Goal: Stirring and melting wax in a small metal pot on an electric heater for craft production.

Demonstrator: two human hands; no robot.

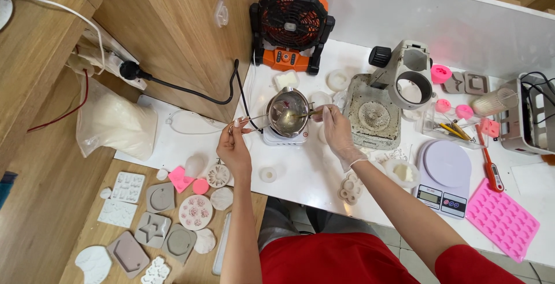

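white table [300,174] with scale [444,178], fan [291,24], pink mould [502,219]

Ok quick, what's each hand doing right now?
Left hand: closed on the handle of the small metal pot.
Right hand, gloved: closed on a spoon in the pot.

Pot [287,112] contents unclear; spoon [300,114] tip too small; pink mould [502,219] edge cut off.

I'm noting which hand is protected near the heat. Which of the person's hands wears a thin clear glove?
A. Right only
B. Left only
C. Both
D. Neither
A: the right hand, holding a stirring tool in the small metal pot, wears a thin translucent glove, while the left hand, on the pot's handle, is bare.
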